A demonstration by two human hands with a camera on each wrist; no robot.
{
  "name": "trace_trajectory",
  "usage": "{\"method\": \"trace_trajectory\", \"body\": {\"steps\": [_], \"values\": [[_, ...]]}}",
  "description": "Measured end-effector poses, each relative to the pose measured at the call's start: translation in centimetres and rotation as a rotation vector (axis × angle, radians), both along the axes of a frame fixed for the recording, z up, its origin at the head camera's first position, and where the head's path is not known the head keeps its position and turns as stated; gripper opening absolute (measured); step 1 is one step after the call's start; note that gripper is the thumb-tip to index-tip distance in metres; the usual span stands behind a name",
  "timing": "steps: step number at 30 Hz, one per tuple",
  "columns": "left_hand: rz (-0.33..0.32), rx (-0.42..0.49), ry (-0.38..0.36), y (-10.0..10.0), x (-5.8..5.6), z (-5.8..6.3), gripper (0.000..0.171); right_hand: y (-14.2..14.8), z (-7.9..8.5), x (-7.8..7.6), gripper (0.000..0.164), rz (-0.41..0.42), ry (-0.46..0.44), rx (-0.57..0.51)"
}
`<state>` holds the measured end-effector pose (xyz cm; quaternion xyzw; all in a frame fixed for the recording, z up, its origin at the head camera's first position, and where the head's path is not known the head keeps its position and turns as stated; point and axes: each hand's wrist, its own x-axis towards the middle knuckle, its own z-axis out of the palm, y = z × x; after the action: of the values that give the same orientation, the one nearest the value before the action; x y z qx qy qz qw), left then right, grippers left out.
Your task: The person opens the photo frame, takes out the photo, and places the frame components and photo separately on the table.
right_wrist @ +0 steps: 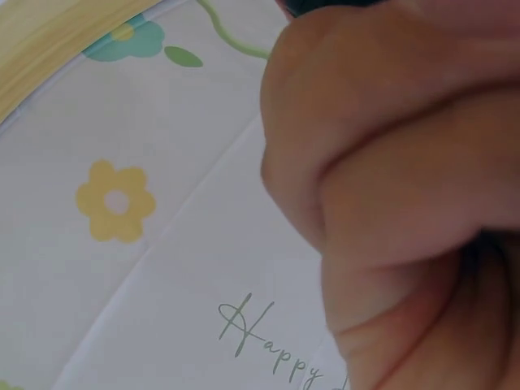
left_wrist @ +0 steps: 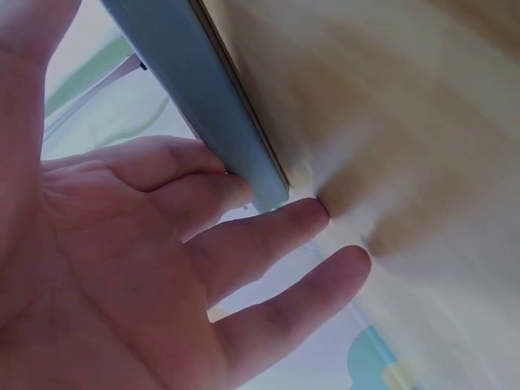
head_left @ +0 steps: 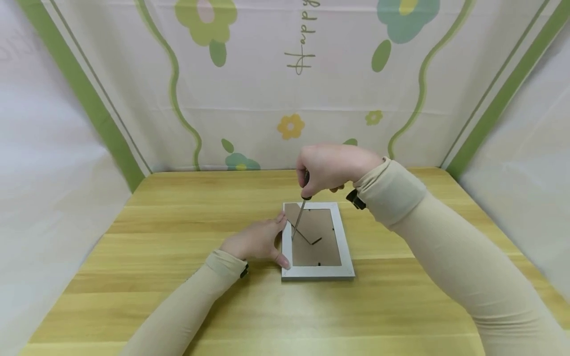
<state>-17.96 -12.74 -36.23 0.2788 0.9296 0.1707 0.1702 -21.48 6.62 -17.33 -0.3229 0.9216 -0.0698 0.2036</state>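
A white picture frame lies back side up on the wooden table, its brown backing board showing. Small dark tabs sit along the board's edges, and a short black strip ends a slanted dark line across it. My right hand grips the dark handle of a screwdriver above the frame. The shaft slants down, its tip at the board's left edge. Along the frame's left side rests my left hand, thumb at the near corner. In the left wrist view, its fingers extend past the frame's side.
The wooden table reaches back to a white cloth printed with flowers and green wavy lines. More pale cloth hangs at the left and right. Both forearms wear beige sleeves, and a dark device shows at the right wrist.
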Motion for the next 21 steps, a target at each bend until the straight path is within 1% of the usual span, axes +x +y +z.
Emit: {"method": "trace_trajectory", "body": {"steps": [4, 7, 10, 13, 17, 21], "values": [[-0.002, -0.008, 0.008, 0.2, 0.0, 0.1, 0.12, 0.2, -0.1, 0.1, 0.008, -0.01, -0.01, -0.026], [0.006, -0.005, 0.004, 0.2, 0.0, 0.2, 0.12, 0.7, -0.3, 0.1, 0.01, -0.02, -0.027, -0.07], [0.013, 0.016, -0.004, 0.1, 0.0, 0.2, 0.12, 1.4, -0.7, 0.1, 0.012, -0.045, -0.045, -0.152], [0.013, 0.028, -0.009, 0.1, 0.0, 0.3, 0.121, 2.2, -1.3, 0.1, 0.014, -0.071, -0.048, -0.257], [0.012, 0.016, 0.002, 0.2, -0.1, 0.4, 0.123, 3.2, -2.1, 0.2, 0.019, -0.1, -0.035, -0.38], [0.002, 0.013, 0.014, 0.2, -0.1, 0.8, 0.123, 4.0, -2.9, 0.8, 0.025, -0.149, -0.017, -0.474]]}}
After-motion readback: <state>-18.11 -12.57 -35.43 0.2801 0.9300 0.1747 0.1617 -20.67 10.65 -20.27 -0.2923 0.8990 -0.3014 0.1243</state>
